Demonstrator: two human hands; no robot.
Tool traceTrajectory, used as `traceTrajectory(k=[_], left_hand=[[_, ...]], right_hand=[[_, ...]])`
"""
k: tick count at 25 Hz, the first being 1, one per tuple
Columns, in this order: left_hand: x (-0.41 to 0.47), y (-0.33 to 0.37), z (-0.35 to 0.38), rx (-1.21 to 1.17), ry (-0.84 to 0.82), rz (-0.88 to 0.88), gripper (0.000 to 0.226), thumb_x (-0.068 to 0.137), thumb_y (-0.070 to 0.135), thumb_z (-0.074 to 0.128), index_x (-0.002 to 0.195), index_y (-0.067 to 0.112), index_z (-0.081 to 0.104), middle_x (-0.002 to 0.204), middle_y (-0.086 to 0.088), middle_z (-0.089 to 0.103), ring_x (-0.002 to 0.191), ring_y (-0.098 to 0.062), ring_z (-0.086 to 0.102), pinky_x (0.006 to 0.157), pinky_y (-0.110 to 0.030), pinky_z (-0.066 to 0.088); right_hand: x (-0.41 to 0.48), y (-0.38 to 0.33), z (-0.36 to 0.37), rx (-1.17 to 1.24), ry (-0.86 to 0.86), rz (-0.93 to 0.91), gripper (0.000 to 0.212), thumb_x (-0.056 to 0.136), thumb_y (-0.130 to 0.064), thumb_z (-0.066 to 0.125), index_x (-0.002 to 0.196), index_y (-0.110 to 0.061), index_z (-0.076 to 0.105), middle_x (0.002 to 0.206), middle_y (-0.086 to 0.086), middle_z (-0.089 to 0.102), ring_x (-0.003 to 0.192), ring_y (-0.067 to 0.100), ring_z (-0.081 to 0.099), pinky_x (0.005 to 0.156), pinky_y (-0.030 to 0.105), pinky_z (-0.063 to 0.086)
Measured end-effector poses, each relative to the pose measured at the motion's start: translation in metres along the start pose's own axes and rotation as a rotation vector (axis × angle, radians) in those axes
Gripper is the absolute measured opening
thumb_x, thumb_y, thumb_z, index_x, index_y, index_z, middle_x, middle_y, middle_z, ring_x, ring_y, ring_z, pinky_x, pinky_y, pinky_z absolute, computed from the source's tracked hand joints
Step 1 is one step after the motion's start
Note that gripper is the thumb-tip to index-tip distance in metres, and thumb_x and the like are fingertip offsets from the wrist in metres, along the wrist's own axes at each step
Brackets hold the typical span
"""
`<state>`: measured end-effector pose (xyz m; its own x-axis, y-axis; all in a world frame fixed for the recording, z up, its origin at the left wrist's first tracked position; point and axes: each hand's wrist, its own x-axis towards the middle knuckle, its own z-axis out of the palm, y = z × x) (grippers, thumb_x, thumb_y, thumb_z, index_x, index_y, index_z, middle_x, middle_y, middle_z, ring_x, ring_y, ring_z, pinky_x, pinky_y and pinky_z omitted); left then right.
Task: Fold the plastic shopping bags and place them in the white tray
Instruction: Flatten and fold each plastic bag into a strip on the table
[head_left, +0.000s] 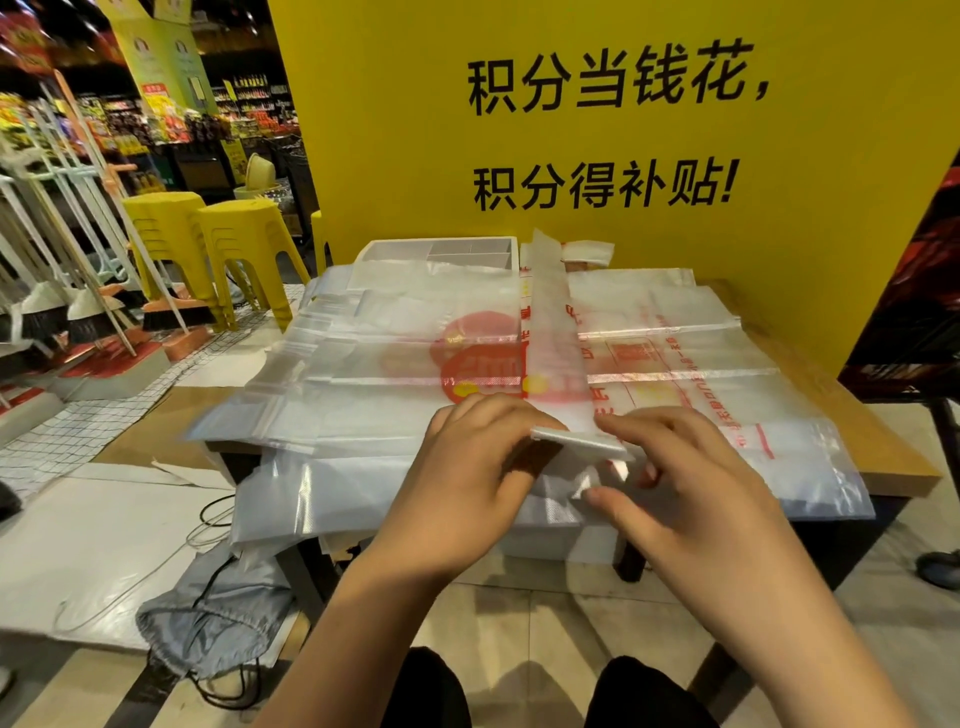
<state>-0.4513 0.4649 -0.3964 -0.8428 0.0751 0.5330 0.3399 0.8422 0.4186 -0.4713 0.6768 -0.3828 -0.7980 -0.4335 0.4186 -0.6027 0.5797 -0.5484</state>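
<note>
Grip's on, left hand (483, 457) and right hand (675, 467) pinching the folded bag strip (558, 322); slacken and this slick film may spring open.

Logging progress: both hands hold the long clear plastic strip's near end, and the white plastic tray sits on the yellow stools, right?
No: the head view shows the white plastic tray at the wooden table's far edge, not on the yellow stools. The left hand and right hand hold the clear plastic strip.

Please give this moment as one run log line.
step: folding bag strip from near end | left hand: pinches fold | right hand: holds fold | white tray: behind bag pile
</note>
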Motion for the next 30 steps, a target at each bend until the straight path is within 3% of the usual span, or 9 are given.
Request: traceTrajectory(k=[5, 9, 12, 17, 20, 23, 26, 30], left_hand=[[0.009, 0.005, -0.002, -0.039, -0.013, -0.047, 0.032, 0.092, 0.043, 0.043, 0.108, 0.029, 0.067, 0.105, 0.018, 0.061, 0.106, -0.003, 0.049, 0.094, -0.031, 0.040], [0.012, -0.008, -0.002, -0.039, -0.015, -0.033, 0.029, 0.090, 0.046, 0.054, 0.108, 0.028, 0.067, 0.100, 0.021, 0.058, 0.103, -0.007, 0.051, 0.089, -0.033, 0.044], [0.015, -0.016, -0.002, -0.055, -0.020, -0.034, 0.032, 0.091, 0.047, 0.052, 0.108, 0.026, 0.069, 0.105, 0.019, 0.057, 0.109, -0.009, 0.051, 0.093, -0.035, 0.044], [0.022, -0.016, -0.002, -0.045, -0.038, -0.058, 0.032, 0.096, 0.046, 0.050, 0.103, 0.022, 0.069, 0.102, 0.014, 0.060, 0.107, -0.009, 0.051, 0.093, -0.033, 0.042], [0.023, -0.012, -0.001, -0.026, -0.008, -0.077, 0.027, 0.098, 0.042, 0.050, 0.097, 0.020, 0.065, 0.095, 0.014, 0.059, 0.104, -0.009, 0.048, 0.091, -0.027, 0.040], [0.025, -0.006, -0.001, -0.067, 0.032, -0.144, 0.014, 0.100, 0.036, 0.056, 0.108, 0.026, 0.063, 0.092, 0.019, 0.055, 0.102, -0.003, 0.047, 0.085, -0.016, 0.039], [0.028, 0.000, 0.003, -0.092, 0.074, -0.207, 0.023, 0.098, 0.034, 0.057, 0.121, 0.031, 0.059, 0.088, 0.019, 0.054, 0.099, -0.003, 0.049, 0.084, -0.020, 0.044], [0.033, 0.002, 0.010, 0.008, 0.117, -0.185, 0.035, 0.098, 0.031, 0.056, 0.133, 0.028, 0.052, 0.088, 0.015, 0.055, 0.099, -0.014, 0.049, 0.086, -0.040, 0.048]], right_hand=[[0.037, 0.014, 0.009, -0.054, 0.001, -0.074, 0.010, 0.088, -0.026, 0.070, 0.093, -0.033, 0.066, 0.089, -0.018, 0.057, 0.085, 0.002, 0.054, 0.069, 0.035, 0.050], [0.047, 0.015, 0.006, 0.000, -0.021, -0.086, 0.017, 0.090, -0.030, 0.067, 0.086, -0.045, 0.060, 0.087, -0.021, 0.058, 0.086, -0.002, 0.053, 0.069, 0.022, 0.044], [0.051, 0.017, 0.008, -0.018, -0.046, -0.044, 0.004, 0.093, -0.037, 0.063, 0.094, -0.040, 0.063, 0.093, -0.017, 0.058, 0.087, -0.001, 0.050, 0.074, 0.025, 0.045], [0.057, 0.018, 0.010, -0.051, -0.052, -0.001, 0.013, 0.094, -0.042, 0.060, 0.099, -0.031, 0.065, 0.094, -0.015, 0.058, 0.086, 0.003, 0.050, 0.076, 0.029, 0.046], [0.058, 0.019, 0.011, -0.053, -0.049, 0.000, 0.018, 0.095, -0.044, 0.056, 0.097, -0.028, 0.064, 0.093, -0.014, 0.059, 0.086, 0.005, 0.052, 0.077, 0.033, 0.048], [0.059, 0.016, 0.010, -0.041, -0.045, 0.033, 0.020, 0.098, -0.046, 0.049, 0.093, -0.029, 0.058, 0.091, -0.013, 0.060, 0.085, 0.008, 0.053, 0.072, 0.033, 0.047], [0.060, 0.010, 0.011, -0.092, -0.014, 0.080, 0.018, 0.099, -0.047, 0.046, 0.113, -0.036, 0.051, 0.096, -0.016, 0.062, 0.089, 0.012, 0.059, 0.064, 0.031, 0.043], [0.062, 0.002, 0.019, -0.234, 0.006, 0.094, 0.054, 0.102, -0.043, 0.038, 0.151, -0.030, 0.018, 0.113, -0.007, 0.066, 0.101, 0.021, 0.063, 0.065, 0.032, 0.036]])
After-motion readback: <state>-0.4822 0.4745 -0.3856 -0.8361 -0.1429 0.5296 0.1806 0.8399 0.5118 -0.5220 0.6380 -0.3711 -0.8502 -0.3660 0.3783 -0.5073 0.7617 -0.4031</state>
